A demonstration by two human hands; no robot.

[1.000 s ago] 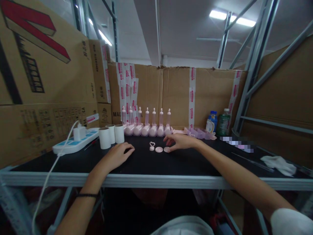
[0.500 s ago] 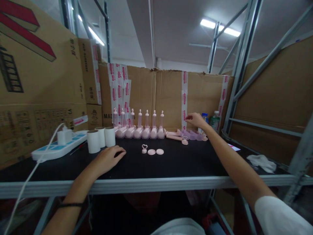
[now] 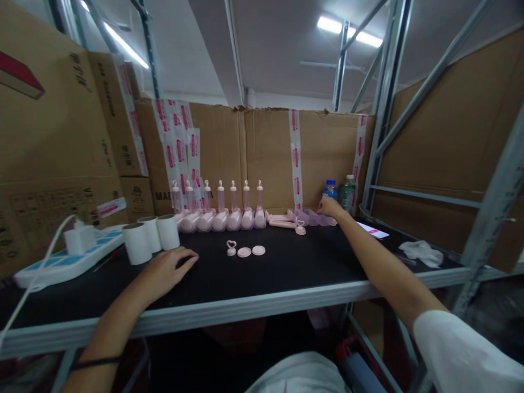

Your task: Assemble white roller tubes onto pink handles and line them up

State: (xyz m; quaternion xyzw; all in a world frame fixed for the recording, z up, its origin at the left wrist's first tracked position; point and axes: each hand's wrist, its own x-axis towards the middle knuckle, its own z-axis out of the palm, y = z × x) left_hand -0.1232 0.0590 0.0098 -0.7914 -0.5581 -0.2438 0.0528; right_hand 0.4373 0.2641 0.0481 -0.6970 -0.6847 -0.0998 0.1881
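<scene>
My left hand (image 3: 170, 270) rests on the black tabletop beside the white rolls (image 3: 137, 243), thumb apart from the fingers, with nothing in it. At the back right, my right hand (image 3: 331, 207) reaches down to the translucent purple pieces (image 3: 313, 218). Its fingers are drawn together at them; what they hold, if anything, I cannot make out. Left of these lie long pink plastic parts (image 3: 281, 221) and a pink heart-shaped loop piece (image 3: 300, 229). Another heart-loop piece (image 3: 231, 249) stands mid-table, next to two flat pink discs (image 3: 244, 252). Several pink bottle-like units (image 3: 233, 215) stand in a row behind.
A white power strip (image 3: 67, 263) with a plugged-in charger lies at the left. Two bottles (image 3: 347, 192) stand behind my right hand. A phone (image 3: 373, 230) and a crumpled white cloth (image 3: 421, 253) lie at the right. Cardboard walls (image 3: 266, 158) enclose the back and sides.
My right hand has come down from above onto the purple pieces. My left hand stays resting on the table. The view has turned a little to the right.
</scene>
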